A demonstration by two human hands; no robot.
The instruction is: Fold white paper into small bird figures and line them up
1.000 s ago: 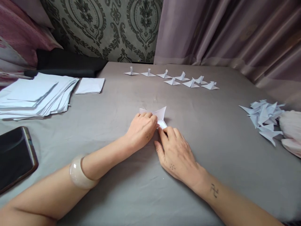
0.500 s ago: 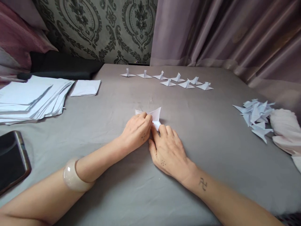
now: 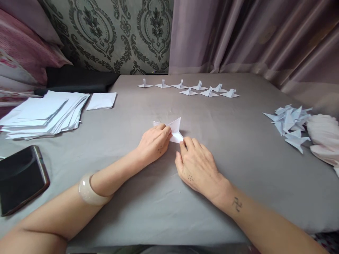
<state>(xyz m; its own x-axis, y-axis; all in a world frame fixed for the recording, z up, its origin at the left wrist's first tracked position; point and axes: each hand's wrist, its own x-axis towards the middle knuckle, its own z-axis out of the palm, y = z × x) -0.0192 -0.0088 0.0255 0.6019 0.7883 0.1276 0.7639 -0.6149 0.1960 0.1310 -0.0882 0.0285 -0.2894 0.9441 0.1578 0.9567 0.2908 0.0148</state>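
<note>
A partly folded white sheet of paper [image 3: 176, 136] stands on the grey cloth in the middle, with pointed flaps rising at the back. My left hand [image 3: 155, 141] is closed on its left side, fingers bent together; the fingertips and the part they grip are mostly hidden. At the paper's front right corner, my right hand [image 3: 197, 162] rests palm down with the thumb apart, its fingertips touching or very near the edge. A pale bangle [image 3: 91, 190] circles my left forearm.
Several folded paper figures [image 3: 189, 91] stand at the back. More folded figures [image 3: 290, 121] lie heaped at right beside a pale cloth [image 3: 324, 137]. To the left are a paper stack [image 3: 45, 113], a smaller pile [image 3: 101, 101], a phone [image 3: 22, 180] and black fabric [image 3: 79, 78].
My right hand has shifted right, away from my left hand, showing more of the paper's front flap. My left hand keeps its grip. The whole view has shifted slightly.
</note>
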